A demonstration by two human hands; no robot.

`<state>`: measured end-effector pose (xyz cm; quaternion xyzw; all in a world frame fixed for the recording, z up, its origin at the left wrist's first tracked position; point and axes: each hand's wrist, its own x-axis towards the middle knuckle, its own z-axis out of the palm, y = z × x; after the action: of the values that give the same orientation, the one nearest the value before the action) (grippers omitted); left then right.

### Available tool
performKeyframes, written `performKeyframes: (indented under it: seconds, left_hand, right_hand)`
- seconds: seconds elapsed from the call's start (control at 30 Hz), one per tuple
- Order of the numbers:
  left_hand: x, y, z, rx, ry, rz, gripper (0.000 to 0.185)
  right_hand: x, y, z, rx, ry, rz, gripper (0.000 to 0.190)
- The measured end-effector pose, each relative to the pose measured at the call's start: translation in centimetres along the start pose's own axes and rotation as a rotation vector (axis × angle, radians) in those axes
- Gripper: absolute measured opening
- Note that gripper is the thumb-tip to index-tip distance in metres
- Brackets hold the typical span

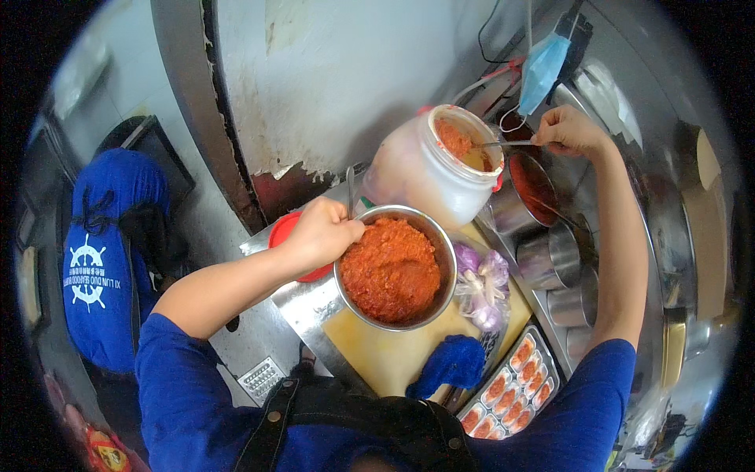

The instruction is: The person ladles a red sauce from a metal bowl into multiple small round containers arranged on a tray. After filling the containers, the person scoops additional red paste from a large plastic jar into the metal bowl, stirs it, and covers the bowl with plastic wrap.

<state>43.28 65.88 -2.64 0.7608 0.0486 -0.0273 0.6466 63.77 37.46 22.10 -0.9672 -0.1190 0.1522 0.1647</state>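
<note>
My left hand (pixel 324 233) grips the near-left rim of a round stainless steel bowl (pixel 445 295). Thick red-orange chilli paste (pixel 392 271) fills much of it. A thin metal handle (pixel 350 189) stands up beside my left fingers; whether they also hold it, I cannot tell. My right hand (pixel 569 133) pinches the end of a metal spoon (pixel 504 143), whose far end reaches into a tilted white plastic jar (pixel 413 159). More red paste (pixel 453 138) coats the inside of the jar, with some liquid below it.
A red lid (pixel 286 227) lies left of the bowl. On the yellow cutting board (pixel 360 348) are bagged purple onions (pixel 483 283) and a blue cloth (pixel 451 366). To the right stand metal pots (pixel 534 189) and a tray of small filled cups (pixel 513 392). A person in blue (pixel 112 253) is at left.
</note>
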Motion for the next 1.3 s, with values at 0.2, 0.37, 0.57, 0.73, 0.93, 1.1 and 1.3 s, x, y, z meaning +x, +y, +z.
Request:
performKeyframes:
  seconds: [0.2, 0.37, 0.57, 0.73, 0.93, 1.1, 1.3]
  left_hand:
    - [0.7, 1.4, 0.6, -0.023, -0.048, -0.060, 0.011]
    - [1.1, 0.8, 1.1, 0.018, 0.068, -0.018, 0.014]
    - [1.1, 2.0, 2.0, 0.023, 0.075, -0.010, 0.021]
    - [-0.5, 2.0, 2.4, -0.027, 0.085, 0.001, 0.021]
    - [-2.2, -2.2, 4.9, 0.015, 0.062, 0.024, 0.022]
    - [-6.0, -5.8, 8.1, 0.022, 0.005, -0.062, 0.019]
    - [-9.5, -9.5, 11.8, -0.061, 0.018, -0.126, 0.021]
  right_hand:
    - [-3.2, -0.8, -3.1, -0.115, 0.145, -0.034, 0.024]
    - [-8.1, -2.0, -5.3, -0.149, 0.225, -0.241, 0.017]
    - [-16.8, -2.1, -3.4, -0.198, 0.201, -0.265, 0.017]
    - [-21.6, 0.0, 10.4, -0.422, 0.391, -0.422, 0.014]
    - [-25.6, 3.8, 16.7, -0.181, -0.010, -0.290, 0.016]
    - [-29.1, 6.8, 20.6, -0.053, 0.020, -0.233, 0.014]
    - [-32.6, 8.7, 23.8, -0.149, 0.021, -0.144, 0.014]
